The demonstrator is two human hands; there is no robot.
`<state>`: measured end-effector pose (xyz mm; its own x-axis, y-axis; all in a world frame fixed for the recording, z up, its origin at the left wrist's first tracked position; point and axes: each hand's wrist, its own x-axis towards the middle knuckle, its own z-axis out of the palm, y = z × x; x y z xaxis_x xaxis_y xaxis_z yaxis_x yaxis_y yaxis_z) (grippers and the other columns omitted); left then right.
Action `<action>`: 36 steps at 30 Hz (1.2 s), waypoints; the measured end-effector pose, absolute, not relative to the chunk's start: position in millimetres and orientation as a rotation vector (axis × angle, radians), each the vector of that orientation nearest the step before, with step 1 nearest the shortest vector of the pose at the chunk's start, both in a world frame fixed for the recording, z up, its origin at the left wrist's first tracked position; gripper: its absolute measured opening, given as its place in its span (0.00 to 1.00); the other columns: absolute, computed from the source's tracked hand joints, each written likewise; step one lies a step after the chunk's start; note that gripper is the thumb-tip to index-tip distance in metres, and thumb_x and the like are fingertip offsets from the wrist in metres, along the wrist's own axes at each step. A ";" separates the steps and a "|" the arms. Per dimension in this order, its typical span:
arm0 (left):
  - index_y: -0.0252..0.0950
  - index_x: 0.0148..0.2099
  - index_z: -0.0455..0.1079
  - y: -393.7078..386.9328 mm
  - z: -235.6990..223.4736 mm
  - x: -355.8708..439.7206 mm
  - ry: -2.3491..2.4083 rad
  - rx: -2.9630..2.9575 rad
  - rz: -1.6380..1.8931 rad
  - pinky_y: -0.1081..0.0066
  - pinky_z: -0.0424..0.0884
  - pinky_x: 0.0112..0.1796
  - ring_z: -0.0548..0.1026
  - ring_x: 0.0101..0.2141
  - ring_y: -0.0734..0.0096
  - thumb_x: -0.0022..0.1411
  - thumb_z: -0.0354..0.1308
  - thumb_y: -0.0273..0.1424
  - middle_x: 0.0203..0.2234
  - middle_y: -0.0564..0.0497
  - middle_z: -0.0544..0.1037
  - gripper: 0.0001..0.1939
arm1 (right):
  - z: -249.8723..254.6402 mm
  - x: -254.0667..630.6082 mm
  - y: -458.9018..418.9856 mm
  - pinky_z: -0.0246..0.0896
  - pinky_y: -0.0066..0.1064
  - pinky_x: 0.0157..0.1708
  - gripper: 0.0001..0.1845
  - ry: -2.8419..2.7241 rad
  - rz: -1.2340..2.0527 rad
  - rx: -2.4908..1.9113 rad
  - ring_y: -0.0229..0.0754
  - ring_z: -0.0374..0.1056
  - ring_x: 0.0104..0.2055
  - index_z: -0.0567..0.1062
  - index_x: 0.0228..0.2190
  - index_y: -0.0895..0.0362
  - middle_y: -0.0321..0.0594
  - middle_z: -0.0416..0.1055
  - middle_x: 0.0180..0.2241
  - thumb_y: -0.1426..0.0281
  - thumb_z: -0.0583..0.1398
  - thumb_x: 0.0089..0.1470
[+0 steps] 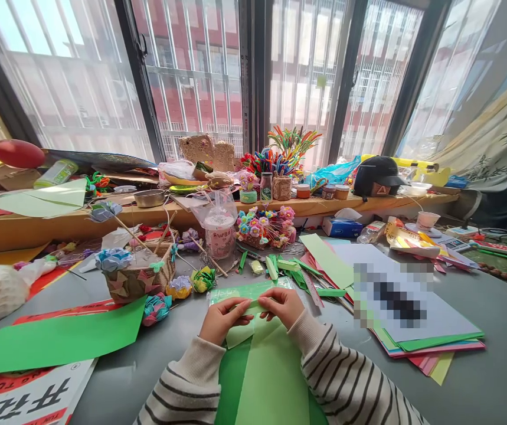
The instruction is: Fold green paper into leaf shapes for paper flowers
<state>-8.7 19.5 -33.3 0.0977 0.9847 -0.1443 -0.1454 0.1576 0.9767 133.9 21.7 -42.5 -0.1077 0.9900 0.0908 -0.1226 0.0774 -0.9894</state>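
My left hand (226, 319) and my right hand (282, 307) meet over the front middle of the table, fingers pinched together. Between their fingertips is a small piece of light green paper (254, 308), mostly covered by the fingers. Under my hands lies a long light green paper sheet (275, 378), on top of a darker green sheet (231, 389). Just beyond my fingers is a clear plastic packet with green paper (235, 291). Several folded green paper strips (288, 265) are scattered past it.
On the left stand a basket of paper flowers (136, 277) and a large green sheet (58, 336). A plastic cup with a straw (220, 233) stands behind my hands. To the right lies a stack of coloured paper (439, 330). A cap (378, 176) rests on the cluttered windowsill.
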 end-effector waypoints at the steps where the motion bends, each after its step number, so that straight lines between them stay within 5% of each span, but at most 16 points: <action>1: 0.31 0.23 0.71 19.6 -33.5 -8.8 1.106 1.026 1.105 0.75 0.70 0.22 0.73 0.18 0.70 0.28 0.63 0.35 0.15 0.54 0.74 0.15 | -42.6 133.8 21.7 0.58 0.23 0.14 0.13 -1.239 1.282 -1.004 0.35 0.64 0.16 0.69 0.19 0.62 0.33 0.65 0.15 0.64 0.61 0.31; 36: 0.32 0.20 0.67 17.6 -29.7 -11.0 1.177 1.214 1.081 0.76 0.66 0.18 0.71 0.17 0.71 0.34 0.61 0.35 0.12 0.56 0.69 0.11 | -37.8 144.7 24.6 0.57 0.24 0.13 0.17 -1.253 1.171 -1.122 0.36 0.64 0.15 0.67 0.18 0.62 0.34 0.64 0.13 0.59 0.59 0.32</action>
<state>-11.0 17.6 -29.7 0.0978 0.9929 -0.0681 0.0165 0.0668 0.9976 144.7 24.6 -37.8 -0.0228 0.9961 0.0855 -0.0182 0.0851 -0.9962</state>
